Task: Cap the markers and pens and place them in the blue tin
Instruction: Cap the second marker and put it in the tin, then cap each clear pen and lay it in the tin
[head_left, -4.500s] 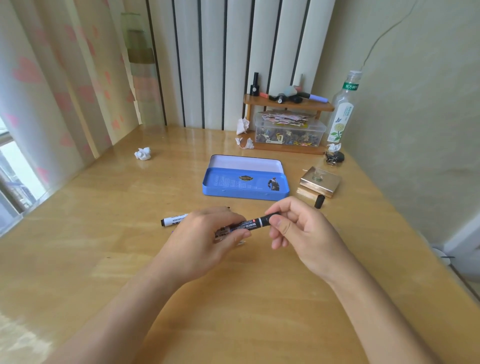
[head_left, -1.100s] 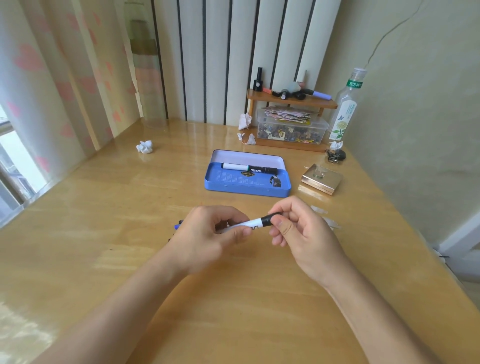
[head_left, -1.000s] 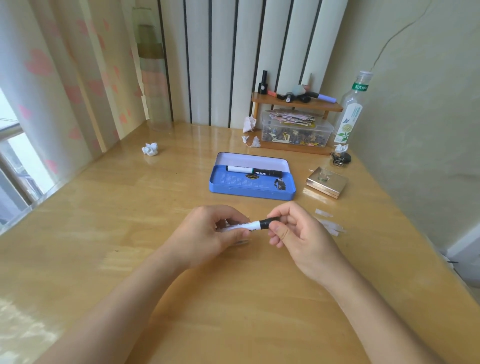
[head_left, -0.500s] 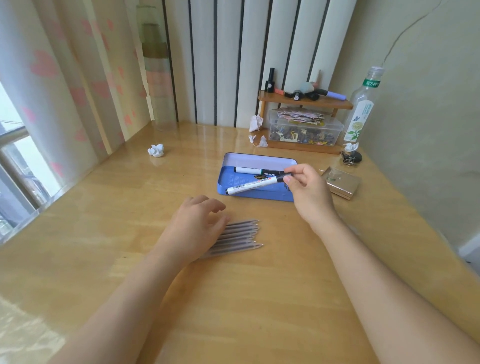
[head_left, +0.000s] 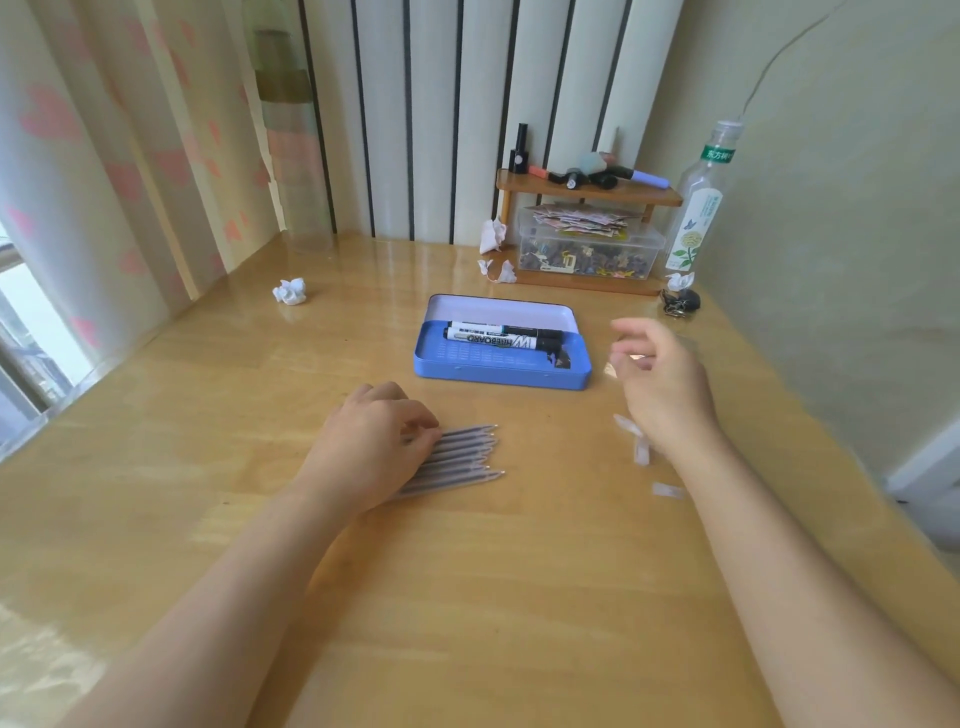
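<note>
The open blue tin lies mid-table with two capped whiteboard markers side by side in it. Several grey uncapped pens lie in a row in front of the tin, tips pointing right. My left hand rests on the pens' left ends, fingers curled over them. My right hand hovers to the right of the tin, blurred, fingers apart and holding nothing. Small clear pen caps lie on the table beside my right wrist.
A wooden shelf with small items and a clear box stands at the back. A plastic bottle is at the back right. Crumpled paper lies at the left. The wall runs close along the right.
My right hand has let go of the second marker, which now lies in the tin, and has moved off to the right. My left hand stays on the pens.
</note>
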